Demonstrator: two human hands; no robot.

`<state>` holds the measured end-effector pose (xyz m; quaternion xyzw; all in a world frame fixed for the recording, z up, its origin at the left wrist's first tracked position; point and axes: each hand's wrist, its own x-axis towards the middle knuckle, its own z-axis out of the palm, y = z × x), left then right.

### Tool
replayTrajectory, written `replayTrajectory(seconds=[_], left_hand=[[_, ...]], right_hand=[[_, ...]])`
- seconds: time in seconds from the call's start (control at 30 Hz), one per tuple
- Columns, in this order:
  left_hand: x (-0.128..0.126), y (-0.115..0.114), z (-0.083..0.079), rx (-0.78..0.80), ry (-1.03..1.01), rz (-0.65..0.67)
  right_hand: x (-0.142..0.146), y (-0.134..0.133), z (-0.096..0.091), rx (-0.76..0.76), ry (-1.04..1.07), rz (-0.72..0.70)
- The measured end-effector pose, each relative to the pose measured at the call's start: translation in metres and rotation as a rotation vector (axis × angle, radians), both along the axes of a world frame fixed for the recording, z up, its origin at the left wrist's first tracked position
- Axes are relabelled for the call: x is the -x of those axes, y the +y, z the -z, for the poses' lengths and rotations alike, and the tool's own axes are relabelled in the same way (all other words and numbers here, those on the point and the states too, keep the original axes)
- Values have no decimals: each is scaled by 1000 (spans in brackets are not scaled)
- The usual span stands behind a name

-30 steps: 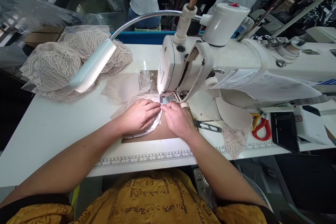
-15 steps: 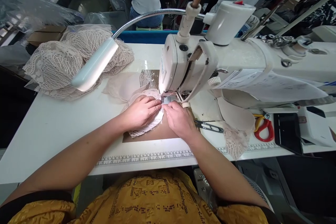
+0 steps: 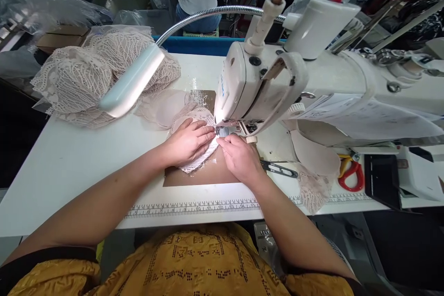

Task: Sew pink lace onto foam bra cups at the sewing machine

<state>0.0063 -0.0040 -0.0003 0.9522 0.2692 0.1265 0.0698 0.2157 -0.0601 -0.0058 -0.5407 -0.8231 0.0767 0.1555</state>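
My left hand [image 3: 189,141] lies flat with fingers spread on a pale lace piece [image 3: 197,163] that runs under the needle of a white sewing machine [image 3: 249,83]. My right hand [image 3: 239,157] rests just right of it, fingertips pressed together on the lace edge beside the presser foot [image 3: 222,130]. More of the same lace shows behind my left hand, toward the back of the needle. The needle itself is hidden by the machine head.
A heap of lace pieces [image 3: 90,74] lies at the back left. A gooseneck lamp [image 3: 132,81] hangs over the table. Thread snips [image 3: 279,169] and red-handled scissors [image 3: 350,173] lie to the right. Beige cups [image 3: 314,157] hang near the machine. Other people stand behind the table.
Both hands have slid away from me with the lace, which has fed further under the presser foot. More lace now lies behind the needle.
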Motion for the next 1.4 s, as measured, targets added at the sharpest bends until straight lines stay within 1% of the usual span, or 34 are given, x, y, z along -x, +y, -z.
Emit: replayTrajectory(seconds=[0.27,0.33,0.43,0.57,0.63,0.83,0.93,1.07,1.17,1.23,1.4], left_hand=[[4,1,2,16,40,-103],[5,0,2,-1,61,-101],[6,-2,0,-22,76,-64],[8,-4,-3,18,-16,28],[9,-6,-3,47,-73,39],[7,-7,-1,46,-84,-63],[7,-5,-1,110,-142,-62],[7,-3,-5,192,-166,-69],[8,-2,-9,225,-167,-51],[10,-2,-9,218,-160,-32],[14,-2,-3,82,-83,103]], right_hand=[[0,2,1,17,-30,-7],[0,1,0,9,-5,4],[-1,1,-1,-5,42,20],[-2,0,-1,1,71,26],[-2,0,-1,10,79,30],[-2,0,-2,18,96,31],[-2,0,-1,18,90,23],[-3,-1,0,-3,46,-24],[-2,-1,0,-16,-26,-54],[0,-2,-1,-8,-77,-48],[4,-6,-4,16,-149,-16]])
